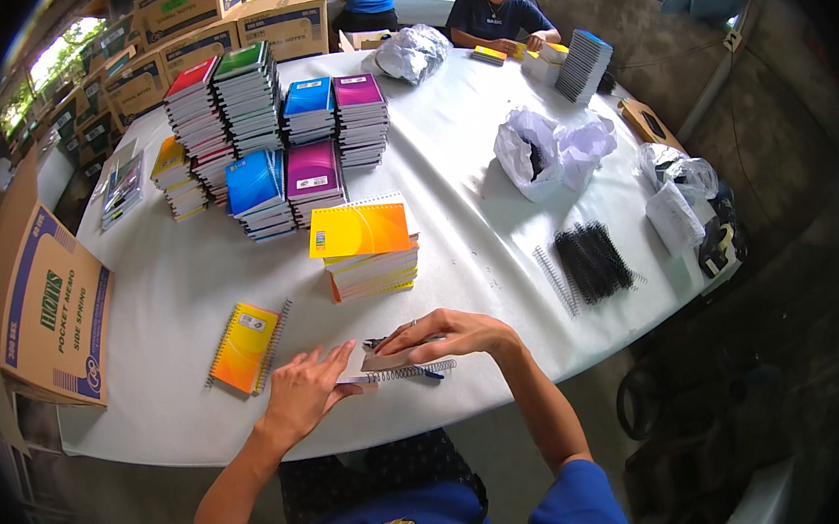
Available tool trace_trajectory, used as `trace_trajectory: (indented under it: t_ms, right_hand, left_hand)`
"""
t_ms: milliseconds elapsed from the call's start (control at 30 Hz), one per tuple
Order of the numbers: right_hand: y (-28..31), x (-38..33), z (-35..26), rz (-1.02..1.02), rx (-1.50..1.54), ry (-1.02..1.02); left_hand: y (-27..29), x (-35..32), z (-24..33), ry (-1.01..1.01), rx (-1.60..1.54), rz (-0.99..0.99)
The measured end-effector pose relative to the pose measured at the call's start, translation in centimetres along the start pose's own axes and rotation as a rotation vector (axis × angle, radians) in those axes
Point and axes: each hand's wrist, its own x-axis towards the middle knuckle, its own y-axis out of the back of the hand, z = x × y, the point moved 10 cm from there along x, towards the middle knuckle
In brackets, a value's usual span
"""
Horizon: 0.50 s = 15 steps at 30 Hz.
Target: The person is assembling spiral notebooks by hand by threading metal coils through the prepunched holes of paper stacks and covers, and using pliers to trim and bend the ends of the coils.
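Together, two bare hands meet near the front edge of a white tabletop (pixel 165 424): the left hand (pixel 303 391) is closed around a thin book (pixel 359 383) seen nearly edge-on, while the right hand (pixel 448 335) bends over a brown strip (pixel 384 362), fingers drawn close (whether they pinch it or merely press, one cannot tell). A coil (pixel 413 371) runs rightward from the book, beside the strip.

The step in hand looks to be fitting the coil to the book's edge. Doing it well likely calls for a firm left hold, leaves squared so that any holes line up, and for small, even turns of the wire, level with the edge; forcing it could bend a loop or skip a hole. A dark tool (pixel 371 343) lies just beyond the right fingers, best kept clear of the wire.

To the left, a yellow notebook (pixel 243 356) with a coil at its right side offers a handy guide to spacing. A yellow stack (pixel 372 270) stands beyond the hands; black coils (pixel 592 263) lie piled to the right.
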Motion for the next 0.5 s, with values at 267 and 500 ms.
trace_trajectory:
  t_ms: [267,500]
  right_hand:
    - [0.8,0.9,-1.4,-0.011,0.167,0.151]
    - [0.6,1.4,-2.1,-0.041,0.227,0.152]
  left_hand:
    - [-0.8,0.6,-2.0,0.105,-0.006,-0.168]
    - [-1.9,1.1,-2.9,0.104,-0.114,-0.187]
